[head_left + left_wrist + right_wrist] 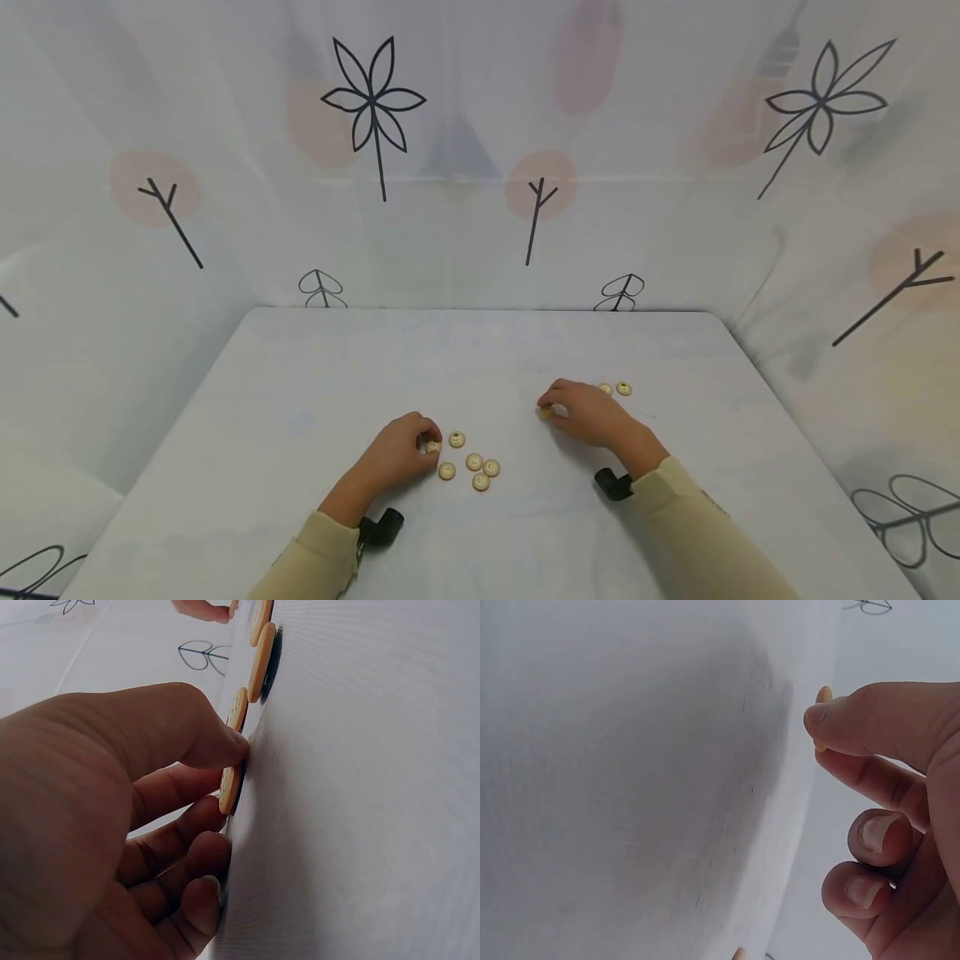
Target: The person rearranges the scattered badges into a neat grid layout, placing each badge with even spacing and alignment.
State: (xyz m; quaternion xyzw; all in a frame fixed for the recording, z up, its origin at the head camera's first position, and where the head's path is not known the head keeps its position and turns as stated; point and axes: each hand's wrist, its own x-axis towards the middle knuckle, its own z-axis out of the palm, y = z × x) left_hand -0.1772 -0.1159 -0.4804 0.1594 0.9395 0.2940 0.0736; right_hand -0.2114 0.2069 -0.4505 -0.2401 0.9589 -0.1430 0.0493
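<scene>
My left hand [401, 448] is at the left side of a loose group of round, pale wooden buttons. Its thumb and forefinger pinch one button [227, 787] at the table surface, while the other fingers curl loosely beside it. Close by lie several more buttons, among them one button [457, 439] just right of the fingertips and another button [447, 471] nearer me. To the right, my right hand [588, 412] pinches a single button [824, 695] between thumb and forefinger, held just off the table. The thumb covers much of that button.
Beyond the right hand, two buttons [624, 388] lie on the white-covered table [337, 358]; the hand partly hides one. A patterned white cloth [465, 233] hangs behind the table's far edge and at both sides. Dark wrist cameras [613, 484] sit below both wrists.
</scene>
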